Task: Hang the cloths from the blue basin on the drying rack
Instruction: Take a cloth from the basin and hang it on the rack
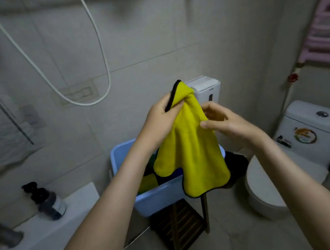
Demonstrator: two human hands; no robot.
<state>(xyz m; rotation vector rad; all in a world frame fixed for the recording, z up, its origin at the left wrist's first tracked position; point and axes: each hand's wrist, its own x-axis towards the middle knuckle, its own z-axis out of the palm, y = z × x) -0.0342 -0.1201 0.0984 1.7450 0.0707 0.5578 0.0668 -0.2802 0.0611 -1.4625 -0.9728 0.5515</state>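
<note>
The yellow microfibre cloth with black edging (190, 142) is held up over the blue plastic basin (157, 198), where more coloured cloths (149, 182) lie. The left hand (159, 121) has its fingers (175, 107) curled round the top corner, and the right hand (227, 122) pinches a side edge. The step looks like spreading it out. Next it must be carried to the pink drying rack (325, 34), well apart, and draped over a bar.
</note>
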